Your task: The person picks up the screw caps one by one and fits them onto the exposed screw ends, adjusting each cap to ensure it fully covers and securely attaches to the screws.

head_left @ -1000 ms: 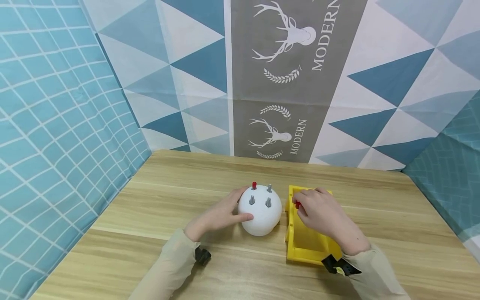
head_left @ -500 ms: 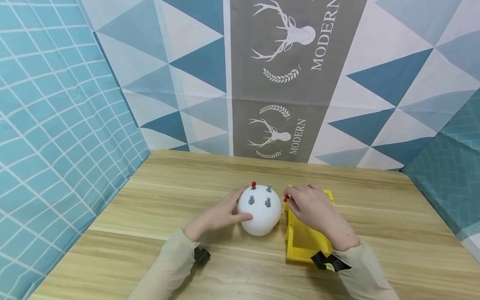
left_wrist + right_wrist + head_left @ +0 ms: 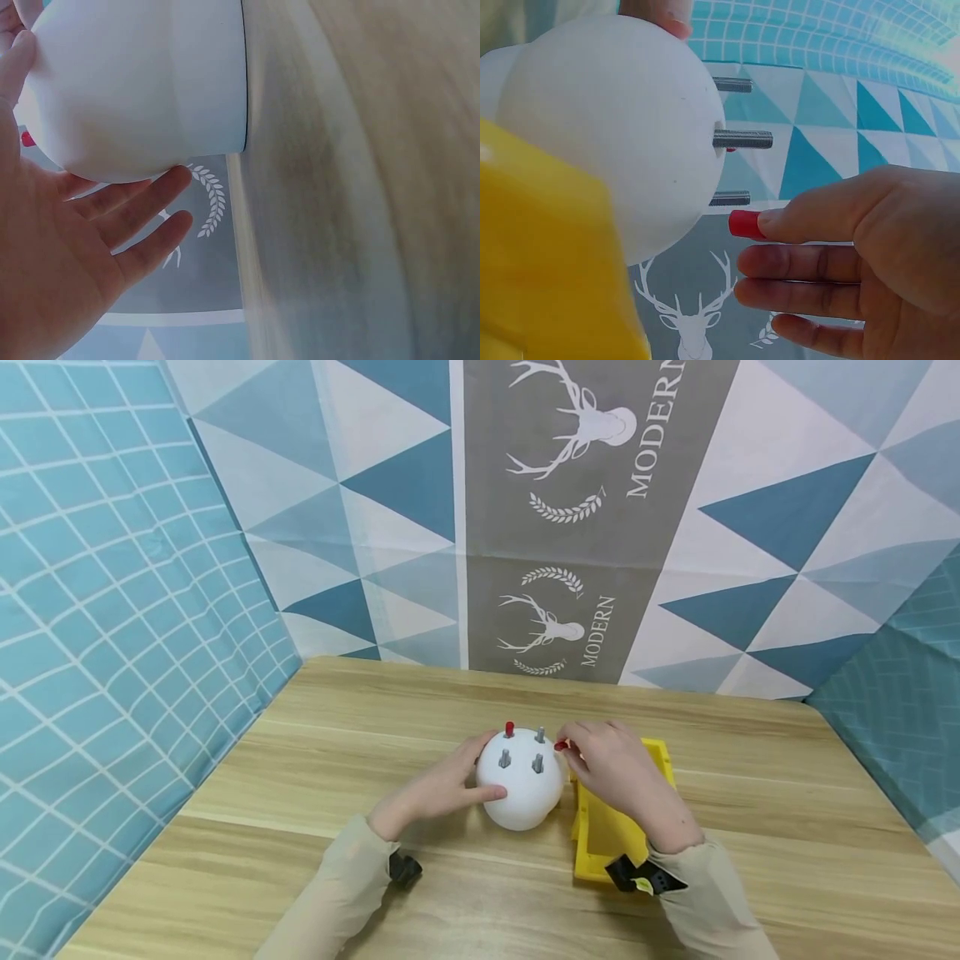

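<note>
A white rounded body (image 3: 521,802) stands on the table, with metal threaded studs (image 3: 537,763) sticking up from its top. Three studs are bare; the far left one wears a red cap (image 3: 509,728). My left hand (image 3: 442,785) holds the body's left side, thumb on the near face and fingers around the far side. Between thumb and fingertips, my right hand (image 3: 618,772) pinches another small red cap (image 3: 744,223). It is just right of the far right stud, apart from it. In the right wrist view that cap lies sideways near a bare stud (image 3: 742,139).
A yellow bin (image 3: 592,868) sits right of the white body, partly under my right hand and forearm; its contents cannot be made out. The wooden table (image 3: 360,710) ends at a patterned backdrop (image 3: 405,577). Black straps with cameras (image 3: 645,877) are on both wrists.
My right hand has moved left from over the yellow bin toward the white body, carrying the red cap. The bin has shifted slightly. My left hand has stayed in place.
</note>
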A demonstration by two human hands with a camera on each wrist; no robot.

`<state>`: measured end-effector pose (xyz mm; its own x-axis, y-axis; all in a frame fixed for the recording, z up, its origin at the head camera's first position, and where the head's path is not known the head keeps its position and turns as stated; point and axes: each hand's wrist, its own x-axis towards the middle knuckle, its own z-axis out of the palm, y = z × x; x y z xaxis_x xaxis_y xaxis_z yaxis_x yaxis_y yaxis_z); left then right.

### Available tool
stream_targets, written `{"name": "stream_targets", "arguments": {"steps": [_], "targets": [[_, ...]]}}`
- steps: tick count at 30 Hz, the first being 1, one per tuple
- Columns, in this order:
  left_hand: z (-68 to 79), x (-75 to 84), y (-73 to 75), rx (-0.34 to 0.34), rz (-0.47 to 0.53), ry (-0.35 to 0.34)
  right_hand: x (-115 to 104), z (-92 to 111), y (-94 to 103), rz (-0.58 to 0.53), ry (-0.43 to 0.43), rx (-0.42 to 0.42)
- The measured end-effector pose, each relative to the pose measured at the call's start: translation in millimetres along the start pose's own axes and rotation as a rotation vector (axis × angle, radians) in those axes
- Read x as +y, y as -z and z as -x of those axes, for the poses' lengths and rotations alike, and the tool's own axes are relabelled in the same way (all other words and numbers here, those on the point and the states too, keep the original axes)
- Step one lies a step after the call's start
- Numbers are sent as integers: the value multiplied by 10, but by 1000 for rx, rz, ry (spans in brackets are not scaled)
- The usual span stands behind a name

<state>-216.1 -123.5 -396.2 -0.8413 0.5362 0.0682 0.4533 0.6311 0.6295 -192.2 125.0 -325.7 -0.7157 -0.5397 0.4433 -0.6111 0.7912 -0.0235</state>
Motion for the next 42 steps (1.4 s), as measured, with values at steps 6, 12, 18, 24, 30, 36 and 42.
{"name": "stream_targets", "arguments": {"steps": [6, 12, 18, 24, 30, 36, 42], "targets": [[-2, -8, -6, 2, -12, 3, -6, -52, -2, -37, -12, 20], [-2, -10, -9, 2, -11, -4, -33, -94, -21, -63, -34, 7], [-7, -11, -9, -1, -8, -4, -40, -124, -40, -81, -40, 18], [-17, -20, -19, -2, -25, -10, -25, -148, -50, -88, -36, 52], [-17, -7, -13, 1, -22, -10, -7, -173, -70, -67, -20, 88], [-9, -3, -3, 1, -16, -5, -19, -188, -75, -87, -25, 94], [-18, -13, -4, 8, -27, -19, -30, -211, -74, -94, -24, 104]]}}
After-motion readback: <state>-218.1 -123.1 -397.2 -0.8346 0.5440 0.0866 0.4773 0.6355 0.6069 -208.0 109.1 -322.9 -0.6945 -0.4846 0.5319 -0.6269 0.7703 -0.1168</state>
